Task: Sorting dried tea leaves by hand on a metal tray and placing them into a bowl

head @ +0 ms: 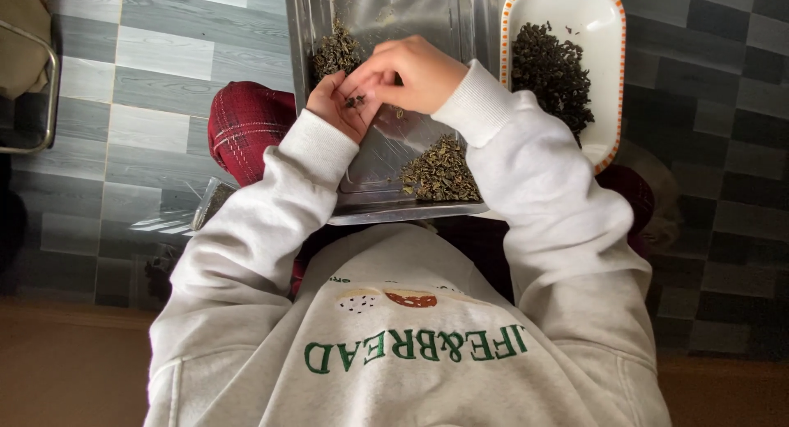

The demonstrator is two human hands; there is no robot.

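While your left hand [339, 105] lies cupped palm-up over the metal tray [386, 160] on your lap, a few dark dried leaves [355, 101] rest loose in its open palm, and your right hand [407, 72] comes over it with fingertips pinched together on those bits. Two heaps of the same olive-green leaves sit in the tray, one at the far left corner [335, 53] just beyond your left hand and one at the near edge [440, 172] under your right sleeve. Beside the tray, the white dish with an orange rim [612, 82] holds a darker pile [551, 73].
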